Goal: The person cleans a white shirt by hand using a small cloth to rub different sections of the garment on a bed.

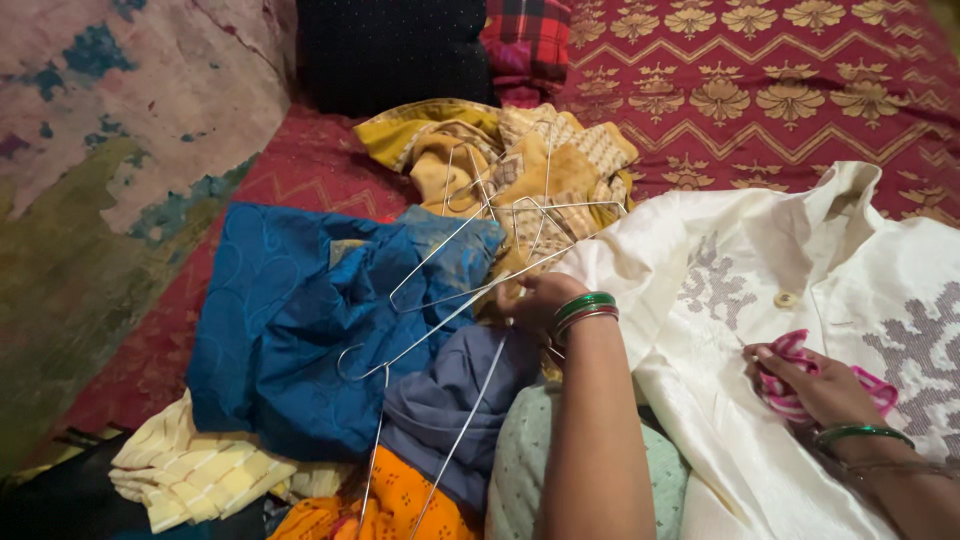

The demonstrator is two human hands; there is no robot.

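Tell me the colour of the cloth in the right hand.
Pink-and-white striped cloth, gripped by the right hand; head view shows it best.

Both hands out in front — each one closed in a grasp

The left hand reaches forward from a bare forearm rising at bottom centre, fingers curled shut (bangles ring the wrist); the right hand comes in low from the right edge — fingers bent closed, knuckles up, its wrist bangled too.

The left hand hides where it grips the wire hangers, whose lower ends, like the orange cloth, run off the bottom edge.
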